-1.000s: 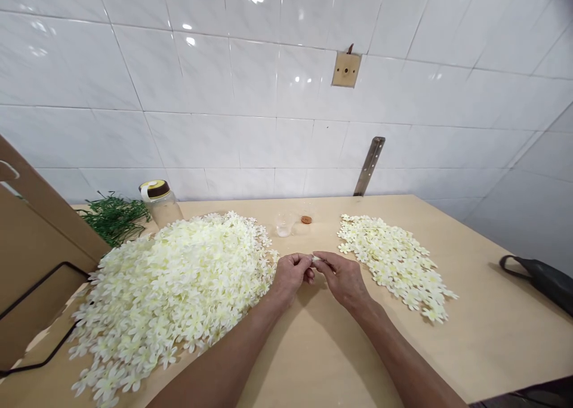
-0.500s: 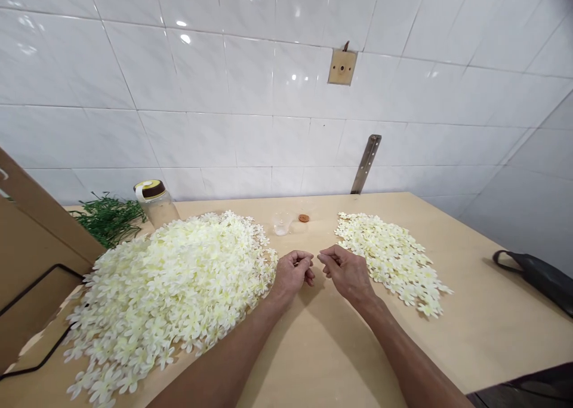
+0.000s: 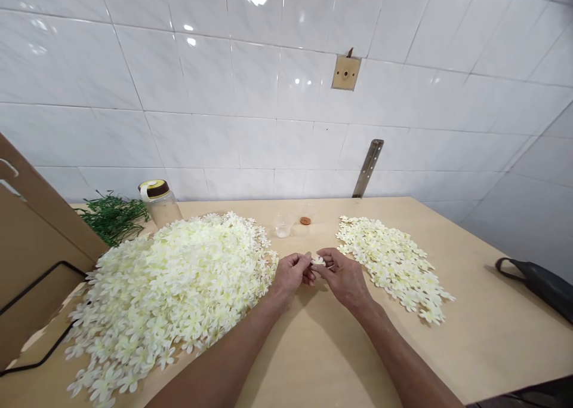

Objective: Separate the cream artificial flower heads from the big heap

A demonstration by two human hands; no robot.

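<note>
Close together over the table, my two hands meet fingertip to fingertip. A small white artificial flower (image 3: 318, 261) is pinched in my right hand (image 3: 347, 275), between thumb and fingers. My left hand (image 3: 290, 272) is closed in a pinch beside the flower; what its fingers hold, if anything, is too small to make out. To the left lies a big heap of white and pale-yellow artificial flowers (image 3: 179, 276). A smaller, flatter spread of the same flowers (image 3: 394, 264) lies to the right of my hands.
Behind my hands stand a small clear cup (image 3: 283, 226) and a small brown round piece (image 3: 305, 221). Green artificial stems (image 3: 111, 217) and a lidded bottle (image 3: 161, 205) are at back left, by a cardboard box (image 3: 40, 217). A black strapped item (image 3: 544, 285) lies at far right.
A white flower now shows between my fingertips, where none was visible before. My right hand has come slightly left, closer to my left hand. The view has shifted slightly.
</note>
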